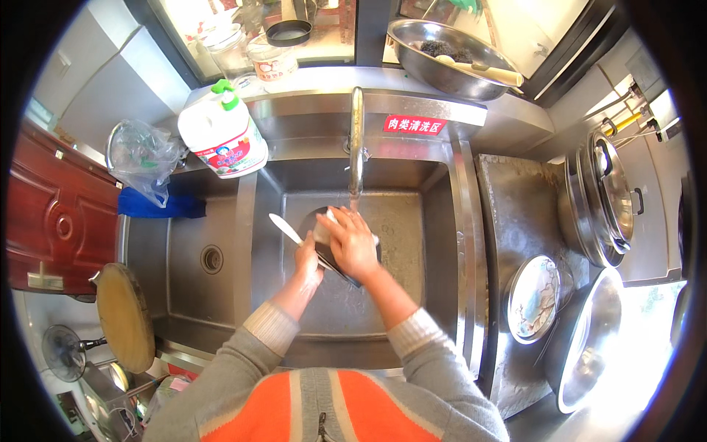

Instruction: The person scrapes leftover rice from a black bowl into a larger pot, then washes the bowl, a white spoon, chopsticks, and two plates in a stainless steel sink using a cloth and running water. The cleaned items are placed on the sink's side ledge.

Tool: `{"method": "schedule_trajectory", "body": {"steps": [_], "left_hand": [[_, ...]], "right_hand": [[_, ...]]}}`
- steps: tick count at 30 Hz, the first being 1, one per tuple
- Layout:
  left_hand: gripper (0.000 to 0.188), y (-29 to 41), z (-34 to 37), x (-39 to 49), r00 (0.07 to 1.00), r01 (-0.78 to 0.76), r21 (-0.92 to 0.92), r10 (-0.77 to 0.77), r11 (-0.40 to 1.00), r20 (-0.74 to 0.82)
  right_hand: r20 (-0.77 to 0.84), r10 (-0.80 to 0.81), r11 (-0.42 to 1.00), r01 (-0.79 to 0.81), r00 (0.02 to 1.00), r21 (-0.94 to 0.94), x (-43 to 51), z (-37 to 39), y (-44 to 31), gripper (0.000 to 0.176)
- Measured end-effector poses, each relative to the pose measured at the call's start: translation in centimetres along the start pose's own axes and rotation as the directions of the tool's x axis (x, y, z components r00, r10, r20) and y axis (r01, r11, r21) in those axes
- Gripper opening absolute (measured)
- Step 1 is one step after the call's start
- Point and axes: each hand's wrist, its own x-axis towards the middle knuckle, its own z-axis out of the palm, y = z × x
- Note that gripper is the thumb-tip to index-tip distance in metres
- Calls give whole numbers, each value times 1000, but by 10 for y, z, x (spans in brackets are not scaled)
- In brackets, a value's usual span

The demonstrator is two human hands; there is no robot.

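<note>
Over the right basin of a steel sink (406,315), my left hand (309,264) grips a utensil with a white handle (286,227). The handle sticks out to the upper left. A dark flat piece (352,279) lies under both hands; whether it belongs to the utensil I cannot tell. Palm down, my right hand (356,243) presses a whitish wad (322,233) against the dark piece, fingers pointing away from me. Much of the wad is covered by the hand. The tap (357,143) ends just above my right fingertips.
A white pump bottle (223,135) stands behind the left basin, near a blue cloth (160,203) and a plastic bag (144,157). A round wooden board (126,317) leans at left. Plates (533,298) and steel bowls (588,342) are at right. Another steel bowl (453,58) is on the sill.
</note>
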Motion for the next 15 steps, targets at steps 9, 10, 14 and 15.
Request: {"method": "schedule_trajectory", "body": {"steps": [9, 10, 14, 15], "left_hand": [[30, 20, 24, -17, 917, 86, 262, -179, 961, 356], [30, 24, 51, -31, 918, 53, 300, -165, 953, 361], [35, 14, 39, 19, 951, 24, 199, -84, 980, 299], [31, 3, 48, 20, 934, 149, 132, -184, 980, 307]], "right_hand": [[598, 453, 379, -750, 661, 542, 14, -24, 145, 46], [627, 538, 191, -806, 564, 560, -20, -26, 178, 46], [505, 789, -246, -573, 350, 782, -91, -40, 120, 62], [337, 887, -177, -441, 315, 880, -120, -26, 124, 66]]}}
